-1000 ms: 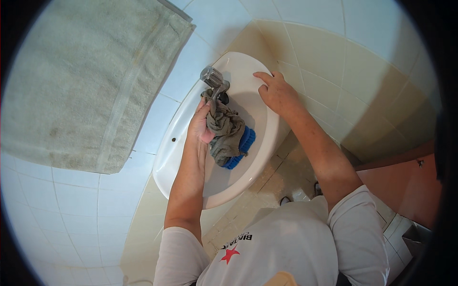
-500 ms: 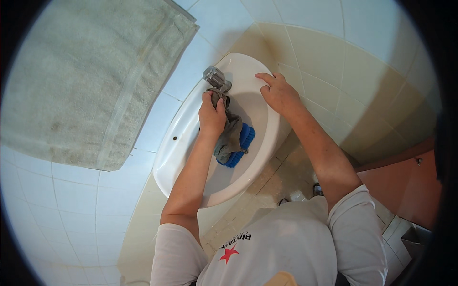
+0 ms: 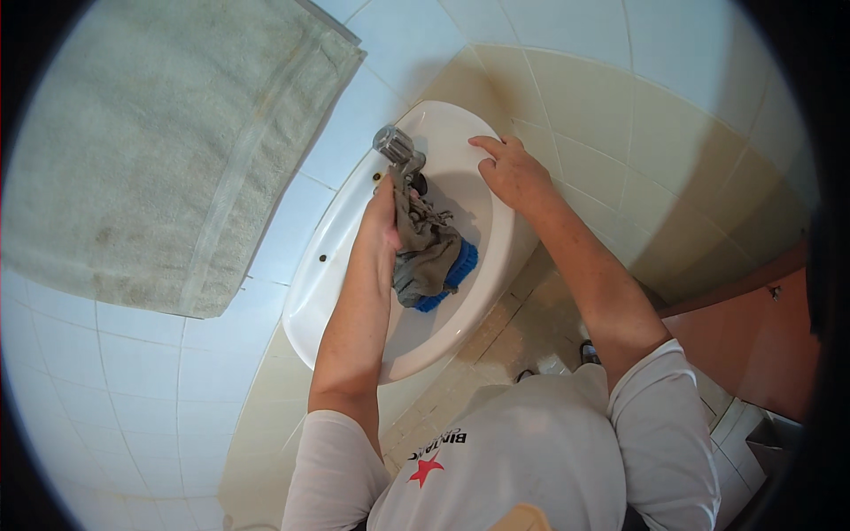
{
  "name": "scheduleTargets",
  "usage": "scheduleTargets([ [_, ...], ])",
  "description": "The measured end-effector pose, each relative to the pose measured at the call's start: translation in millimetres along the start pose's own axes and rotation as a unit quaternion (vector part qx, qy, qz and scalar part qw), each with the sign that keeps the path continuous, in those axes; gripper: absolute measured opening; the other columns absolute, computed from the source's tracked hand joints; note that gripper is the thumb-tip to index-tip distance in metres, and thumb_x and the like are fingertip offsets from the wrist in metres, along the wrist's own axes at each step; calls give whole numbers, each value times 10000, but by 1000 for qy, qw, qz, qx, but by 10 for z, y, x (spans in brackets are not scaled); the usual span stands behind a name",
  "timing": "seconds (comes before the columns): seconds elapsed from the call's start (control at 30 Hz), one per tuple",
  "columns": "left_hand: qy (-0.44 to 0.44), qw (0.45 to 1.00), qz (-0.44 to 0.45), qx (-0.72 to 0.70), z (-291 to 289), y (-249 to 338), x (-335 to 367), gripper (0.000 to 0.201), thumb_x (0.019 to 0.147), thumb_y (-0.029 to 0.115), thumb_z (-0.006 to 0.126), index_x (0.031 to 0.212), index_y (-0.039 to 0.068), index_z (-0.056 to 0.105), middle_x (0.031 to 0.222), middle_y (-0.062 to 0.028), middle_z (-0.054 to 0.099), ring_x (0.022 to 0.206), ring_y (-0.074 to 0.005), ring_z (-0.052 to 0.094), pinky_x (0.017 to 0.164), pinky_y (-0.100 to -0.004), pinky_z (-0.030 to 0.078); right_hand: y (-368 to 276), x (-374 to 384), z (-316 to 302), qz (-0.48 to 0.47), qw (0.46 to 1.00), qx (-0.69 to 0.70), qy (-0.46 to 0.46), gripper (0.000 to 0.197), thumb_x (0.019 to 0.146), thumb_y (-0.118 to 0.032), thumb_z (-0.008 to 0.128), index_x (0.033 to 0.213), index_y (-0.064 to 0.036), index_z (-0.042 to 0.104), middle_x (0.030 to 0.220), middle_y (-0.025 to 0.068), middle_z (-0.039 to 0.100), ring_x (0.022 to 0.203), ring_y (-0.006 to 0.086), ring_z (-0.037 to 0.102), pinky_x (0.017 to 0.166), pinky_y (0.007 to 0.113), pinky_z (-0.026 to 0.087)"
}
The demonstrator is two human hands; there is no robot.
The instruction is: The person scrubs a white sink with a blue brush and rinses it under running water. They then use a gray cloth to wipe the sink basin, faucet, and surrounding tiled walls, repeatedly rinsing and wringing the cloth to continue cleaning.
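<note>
A wet grey-brown cloth (image 3: 429, 247) lies bunched in the white washbasin (image 3: 310, 305), draped over a blue-bristled brush (image 3: 462, 265) whose bristles stick out along its right and lower side. My left hand (image 3: 382, 215) is at the cloth's upper left part, just below the chrome tap (image 3: 395, 144). Its fingers are mostly hidden behind the fabric, which they seem to grip. On the far right rim rests my right hand (image 3: 515, 175), with the index finger and thumb apart and nothing held.
A grey towel (image 3: 159, 159) hangs on the tiled wall (image 3: 133, 372) at the left. Dark round holes (image 3: 323, 258) show in the basin's back ledge. A reddish door (image 3: 753, 336) stands at the right, and tiled floor (image 3: 496, 332) shows beyond the basin.
My left hand has turned and shifted slightly left, and the cloth's upper part now spreads wider beside it. More of the brush is covered. My right hand stays on the rim.
</note>
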State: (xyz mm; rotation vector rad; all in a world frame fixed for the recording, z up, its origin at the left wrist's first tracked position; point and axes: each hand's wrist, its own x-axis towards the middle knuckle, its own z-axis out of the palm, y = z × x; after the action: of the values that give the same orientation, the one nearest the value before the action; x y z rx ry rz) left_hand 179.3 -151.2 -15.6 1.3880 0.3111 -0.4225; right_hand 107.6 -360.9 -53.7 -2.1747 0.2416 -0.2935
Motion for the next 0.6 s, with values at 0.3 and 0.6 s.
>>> scheduleTargets([
  [0.3,-95,990,59,90,-362,-123,10,399,998,396,445,1132,46,579,986,-108,670,900,-254,623,773,-390,511,-22,-15,53,-12,1000,-6,13,421,897,-272,413,1296,-292,547,1317,145,491,1135,324,557,960,431,458],
  [0.6,128,888,274,346,31,771,-785,415,943,357,569,1026,-42,648,893,-145,676,885,-222,635,779,-322,499,82,11,51,-12,1000,-1,24,412,897,-266,414,1283,-297,557,1306,126,497,1128,313,562,945,434,466],
])
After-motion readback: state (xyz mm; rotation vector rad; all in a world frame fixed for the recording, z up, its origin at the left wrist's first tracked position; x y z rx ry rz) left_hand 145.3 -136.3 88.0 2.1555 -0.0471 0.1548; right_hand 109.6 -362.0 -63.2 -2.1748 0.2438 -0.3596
